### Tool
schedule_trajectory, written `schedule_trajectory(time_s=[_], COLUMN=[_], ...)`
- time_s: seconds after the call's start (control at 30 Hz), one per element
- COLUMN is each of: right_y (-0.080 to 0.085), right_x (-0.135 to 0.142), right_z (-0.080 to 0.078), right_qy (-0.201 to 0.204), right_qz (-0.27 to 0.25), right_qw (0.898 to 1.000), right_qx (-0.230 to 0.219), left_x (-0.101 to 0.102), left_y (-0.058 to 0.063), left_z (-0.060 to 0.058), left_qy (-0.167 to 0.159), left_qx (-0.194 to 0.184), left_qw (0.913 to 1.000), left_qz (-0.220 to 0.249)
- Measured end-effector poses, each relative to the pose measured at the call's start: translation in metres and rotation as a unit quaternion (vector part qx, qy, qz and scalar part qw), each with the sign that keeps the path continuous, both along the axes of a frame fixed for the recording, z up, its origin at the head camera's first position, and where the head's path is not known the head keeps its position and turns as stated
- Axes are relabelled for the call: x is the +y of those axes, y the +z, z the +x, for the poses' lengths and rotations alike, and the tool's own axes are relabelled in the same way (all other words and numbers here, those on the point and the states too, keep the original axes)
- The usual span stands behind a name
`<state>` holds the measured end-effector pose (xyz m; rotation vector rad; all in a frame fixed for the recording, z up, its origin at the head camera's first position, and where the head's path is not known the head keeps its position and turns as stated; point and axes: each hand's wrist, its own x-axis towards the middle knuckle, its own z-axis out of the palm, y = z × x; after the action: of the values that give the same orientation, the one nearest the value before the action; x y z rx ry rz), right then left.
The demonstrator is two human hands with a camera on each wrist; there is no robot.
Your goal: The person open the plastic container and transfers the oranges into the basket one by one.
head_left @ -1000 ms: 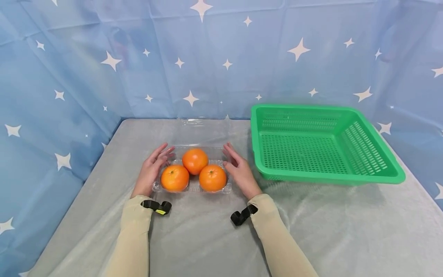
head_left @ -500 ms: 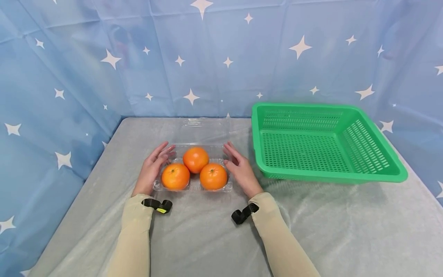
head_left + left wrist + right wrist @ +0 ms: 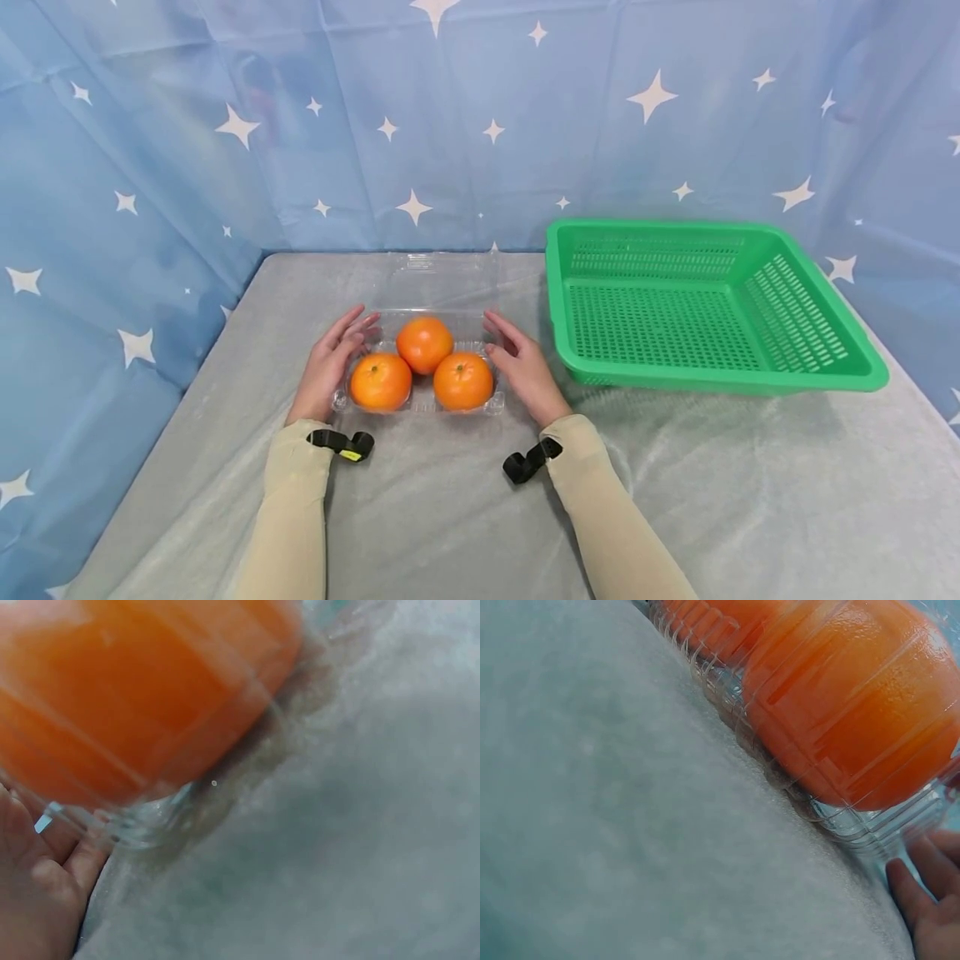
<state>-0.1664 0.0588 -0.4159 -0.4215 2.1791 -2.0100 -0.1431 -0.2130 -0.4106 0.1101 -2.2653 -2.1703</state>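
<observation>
Three oranges (image 3: 380,382) sit in a clear plastic clamshell box (image 3: 423,405), two in front and one behind. Its see-through lid (image 3: 442,283) lies folded back toward the curtain. My left hand (image 3: 327,367) is at the box's left side, its fingers extended and relaxed along the wall. On the opposite side, my right hand (image 3: 525,371) lies likewise, fingertips right at the wall. Through the box's ribbed side, an orange (image 3: 855,712) shows large in the right wrist view, with the right fingers (image 3: 911,896) beside the corner. A blurred orange (image 3: 142,697) fills much of the left wrist view.
A green plastic basket (image 3: 712,379) with perforated walls stands to the right of the box, nothing in it. Grey cloth (image 3: 420,517) covers the table. A blue curtain (image 3: 480,100) with white stars hangs behind and at the left.
The head view has shifted very slightly, so the basket sits a little higher and farther right in it. Both hands, the box and the oranges keep their places relative to each other.
</observation>
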Motion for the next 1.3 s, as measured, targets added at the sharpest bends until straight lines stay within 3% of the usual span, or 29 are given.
schedule_trajectory(time_s=[0.13, 0.67, 0.87, 0.93, 1.1, 1.3], right_y=[0.002, 0.000, -0.013, -0.012, 0.010, 0.014], right_x=[0.001, 0.003, 0.006, 0.007, 0.008, 0.007], right_z=[-0.002, 0.004, -0.009, -0.010, 0.003, 0.005], right_qy=[-0.009, -0.019, -0.041, -0.049, -0.055, -0.055], right_qz=[0.003, 0.051, 0.047, 0.037, 0.023, 0.046], right_qw=[1.000, 0.998, 0.995, 0.994, 0.991, 0.988], right_qx=[0.015, 0.038, 0.074, 0.088, 0.120, 0.136], left_x=[0.000, -0.002, -0.005, -0.005, -0.003, -0.007], left_y=[0.002, -0.001, -0.003, -0.004, 0.000, -0.007], left_z=[-0.003, 0.003, -0.002, -0.003, 0.000, 0.001], left_qy=[-0.008, -0.003, -0.001, 0.000, 0.006, 0.005], left_qx=[0.010, 0.007, 0.010, 0.011, 0.007, 0.032], left_qw=[0.9999, 1.0000, 0.9999, 0.9999, 0.9999, 0.9988], left_qz=[0.001, 0.003, 0.009, 0.010, 0.012, 0.036])
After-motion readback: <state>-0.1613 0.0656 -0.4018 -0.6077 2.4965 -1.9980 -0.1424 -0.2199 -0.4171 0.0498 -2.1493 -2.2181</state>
